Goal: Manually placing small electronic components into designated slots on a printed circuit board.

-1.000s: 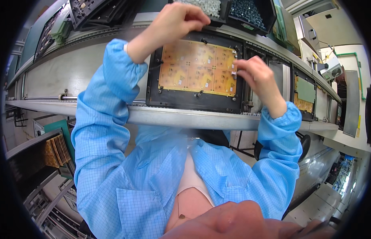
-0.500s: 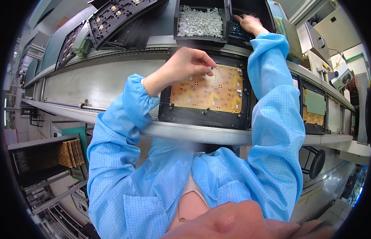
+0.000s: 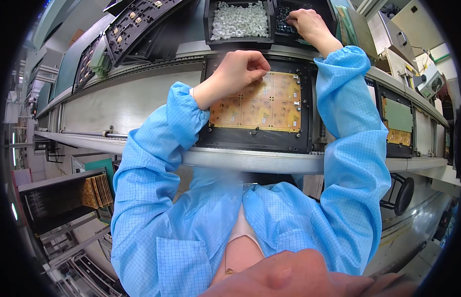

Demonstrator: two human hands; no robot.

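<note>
My left hand [image 3: 236, 75] is closed in a pinch above the upper part of an orange circuit board panel [image 3: 285, 111], its thumb and index fingertip together. A small white connector is in that pinch, mostly hidden by the fingers. The panel lies in a black carrier frame [image 3: 230, 140], with small white connectors along its right edge. My right hand [image 3: 312, 27] reaches to a black bin of small dark parts [image 3: 282, 24]. Its fingers are bunched at the bin's left side; whatever they hold is too small to make out.
A black bin of white connectors [image 3: 239, 21] stands left of the dark parts. Black trays with cream pieces [image 3: 136, 22] lean at the far left. Metal rails [image 3: 250, 159] border the line. Another carrier with a green-covered board [image 3: 399, 116] sits right. A rack of boards [image 3: 94, 192] stands lower left.
My right hand has lifted slightly from deep among the dark parts, and its fingers have drawn together. My left hand has turned, its fingers curling further over the white connector. The view has shifted slightly.
</note>
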